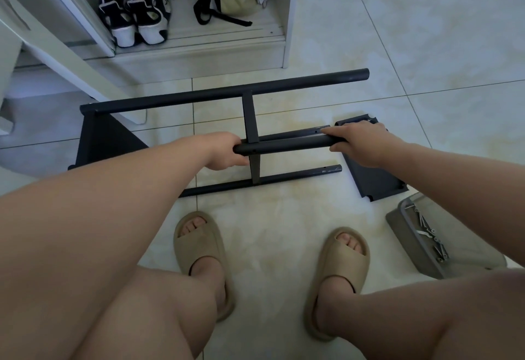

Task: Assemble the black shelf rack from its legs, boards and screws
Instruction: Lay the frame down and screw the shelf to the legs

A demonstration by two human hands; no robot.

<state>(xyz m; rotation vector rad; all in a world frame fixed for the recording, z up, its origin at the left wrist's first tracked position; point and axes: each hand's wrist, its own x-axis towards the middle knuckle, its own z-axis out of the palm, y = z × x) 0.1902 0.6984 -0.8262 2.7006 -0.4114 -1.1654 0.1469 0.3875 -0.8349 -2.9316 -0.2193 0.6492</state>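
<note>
So far left there's a cabinet (199, 50) with shoes (136, 16) in it. In front of it, on the tile floor (426, 47), lies the frame (227, 94): two long legs joined by a crossbar, with one board (108, 143) standing up at its left end.

The left hand (224, 152) has its fingers curled round the left end of a loose tube (287, 145), held level just over the crossbar. The right hand (360, 143) grips the tube's right end, fingers on top and thumb underneath. There's a second tube (295, 133) right behind it, and honestly I can't tell if that one is loose or part of the frame.

Under the right hand a spare board (375, 180) lies flat on the floor. Just right of it is a grey tray (409, 234) with the screws (429, 232) inside. Tan slippers (199, 243) sit at the bottom, near the frame.
</note>
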